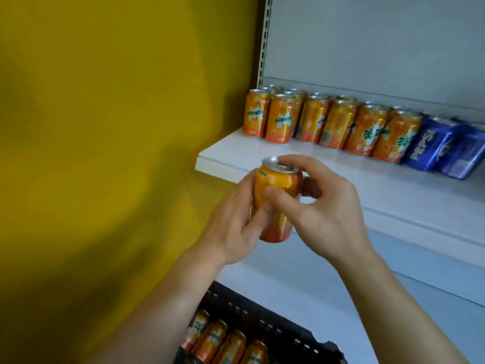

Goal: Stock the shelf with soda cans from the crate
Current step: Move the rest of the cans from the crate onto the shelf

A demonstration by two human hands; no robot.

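Observation:
An orange soda can is held upright in mid-air, just in front of and below the white shelf. My left hand wraps its lower left side. My right hand grips its upper right, thumb across the front and fingers over the silver top. On the shelf stand rows of orange Mirinda cans, with blue Pepsi cans to their right. Below, a black crate holds several more orange cans.
A yellow wall fills the left side. The shelf's slotted upright and grey back panel rise behind the cans. A lower white shelf runs beneath, behind the crate. The shelf's front strip is bare.

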